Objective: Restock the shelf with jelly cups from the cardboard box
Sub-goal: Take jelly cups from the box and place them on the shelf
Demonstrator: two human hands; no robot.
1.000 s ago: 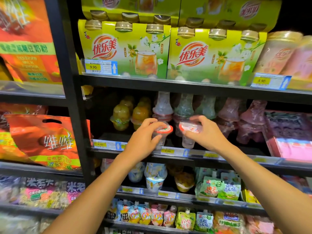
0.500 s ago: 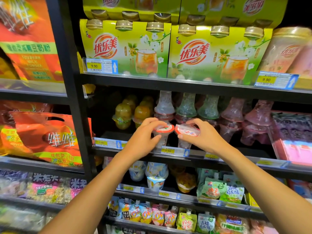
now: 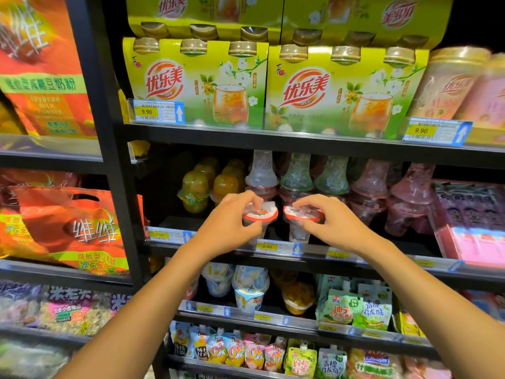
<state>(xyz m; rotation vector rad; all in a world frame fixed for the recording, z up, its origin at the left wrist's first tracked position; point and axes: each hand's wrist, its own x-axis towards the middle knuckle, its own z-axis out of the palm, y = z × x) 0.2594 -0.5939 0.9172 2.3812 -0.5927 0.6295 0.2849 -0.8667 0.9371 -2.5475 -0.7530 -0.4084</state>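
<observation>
While both stand upright, long axes vertical, at the near edge of the black metal shelf (image 3: 382, 262), the left hand (image 3: 226, 225) curls its grip round the lid rim of a clear, red-lidded plastic jelly cup (image 3: 261, 213). The right hand (image 3: 337, 224) pinches a second jelly cup (image 3: 302, 214) just right of it. The stacked cups (image 3: 296, 173) lie straight behind, farther in.

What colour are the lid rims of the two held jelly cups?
Red, on the left jelly cup and the right jelly cup; head view.
</observation>
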